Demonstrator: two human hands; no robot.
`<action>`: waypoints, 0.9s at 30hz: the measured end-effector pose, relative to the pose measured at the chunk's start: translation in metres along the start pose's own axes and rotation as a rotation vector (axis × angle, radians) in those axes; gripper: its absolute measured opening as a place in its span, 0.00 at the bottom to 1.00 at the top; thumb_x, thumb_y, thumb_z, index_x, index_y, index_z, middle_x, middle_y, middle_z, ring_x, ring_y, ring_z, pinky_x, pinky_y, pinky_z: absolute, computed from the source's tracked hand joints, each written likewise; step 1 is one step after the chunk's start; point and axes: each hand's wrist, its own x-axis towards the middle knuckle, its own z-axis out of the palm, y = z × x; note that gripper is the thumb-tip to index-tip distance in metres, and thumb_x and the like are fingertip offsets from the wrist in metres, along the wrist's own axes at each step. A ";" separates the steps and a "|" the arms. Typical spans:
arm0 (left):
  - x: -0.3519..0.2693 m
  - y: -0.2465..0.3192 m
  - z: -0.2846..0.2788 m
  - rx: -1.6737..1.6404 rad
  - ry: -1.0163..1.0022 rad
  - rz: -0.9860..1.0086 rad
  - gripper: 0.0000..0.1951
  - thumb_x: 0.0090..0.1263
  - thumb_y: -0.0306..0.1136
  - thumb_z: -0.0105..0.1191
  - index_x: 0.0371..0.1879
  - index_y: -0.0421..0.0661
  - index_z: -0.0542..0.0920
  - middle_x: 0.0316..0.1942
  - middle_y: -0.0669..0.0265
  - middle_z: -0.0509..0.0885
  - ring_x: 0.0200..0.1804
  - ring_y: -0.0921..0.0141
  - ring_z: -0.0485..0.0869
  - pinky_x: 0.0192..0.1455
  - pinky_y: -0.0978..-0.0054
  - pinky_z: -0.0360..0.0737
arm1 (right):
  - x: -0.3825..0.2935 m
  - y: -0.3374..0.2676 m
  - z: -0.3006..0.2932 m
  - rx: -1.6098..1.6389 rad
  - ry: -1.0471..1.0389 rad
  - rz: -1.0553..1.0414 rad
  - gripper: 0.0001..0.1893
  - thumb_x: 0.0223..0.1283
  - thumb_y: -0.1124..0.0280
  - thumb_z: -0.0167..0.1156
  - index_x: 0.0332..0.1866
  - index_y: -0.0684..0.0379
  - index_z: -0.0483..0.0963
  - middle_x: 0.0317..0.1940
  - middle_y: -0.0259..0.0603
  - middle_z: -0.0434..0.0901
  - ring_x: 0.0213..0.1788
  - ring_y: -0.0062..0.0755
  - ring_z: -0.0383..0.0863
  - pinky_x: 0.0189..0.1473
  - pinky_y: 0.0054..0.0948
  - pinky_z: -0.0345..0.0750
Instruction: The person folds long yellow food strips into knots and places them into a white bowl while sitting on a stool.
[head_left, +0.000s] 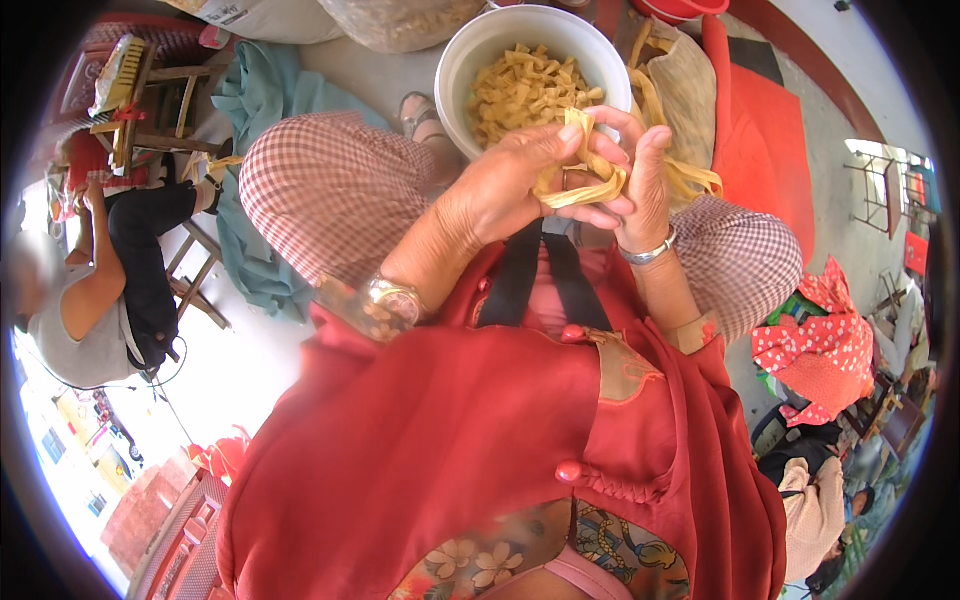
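Observation:
Pale yellow flat strips (592, 191), which look like dried plant fibre, are folded and looped between my two hands. My left hand (517, 169) pinches the folded band under its thumb, and a watch sits on that wrist. Facing it, my right hand (645, 180) has its thumb raised and its fingers behind and against the loop; a silver bangle circles the wrist. Part of the fingers is hidden by the strip. Just beyond both hands stands a white bucket (454, 82), partly filled with small folded yellow pieces (525, 90).
A cloth bundle (682, 90) with long yellow strips lies right of the bucket, beside a red mat (772, 157). Teal cloth (262, 97) covers floor at left. Plastic sacks (405, 22) stand behind. A seated person (82, 300) works at left near wooden stools (191, 270).

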 end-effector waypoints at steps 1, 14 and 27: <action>0.001 -0.002 -0.002 -0.055 -0.004 -0.002 0.22 0.75 0.45 0.41 0.47 0.33 0.73 0.43 0.53 0.79 0.44 0.58 0.83 0.50 0.58 0.82 | -0.002 0.001 -0.001 -0.024 0.018 -0.019 0.33 0.67 0.38 0.34 0.52 0.60 0.70 0.41 0.39 0.76 0.36 0.23 0.76 0.35 0.18 0.74; 0.006 -0.011 -0.009 -0.201 -0.040 -0.027 0.22 0.73 0.47 0.43 0.45 0.36 0.76 0.44 0.58 0.77 0.42 0.63 0.79 0.57 0.51 0.75 | -0.014 -0.019 -0.016 -0.492 0.029 -0.120 0.35 0.69 0.38 0.31 0.49 0.65 0.69 0.28 0.37 0.80 0.27 0.14 0.75 0.27 0.10 0.68; 0.002 -0.005 -0.008 -0.373 -0.099 0.037 0.17 0.72 0.41 0.46 0.47 0.37 0.72 0.43 0.59 0.76 0.42 0.66 0.78 0.54 0.50 0.77 | -0.031 -0.024 -0.016 -0.451 0.056 -0.280 0.24 0.72 0.49 0.40 0.43 0.64 0.70 0.22 0.29 0.70 0.21 0.10 0.63 0.21 0.11 0.57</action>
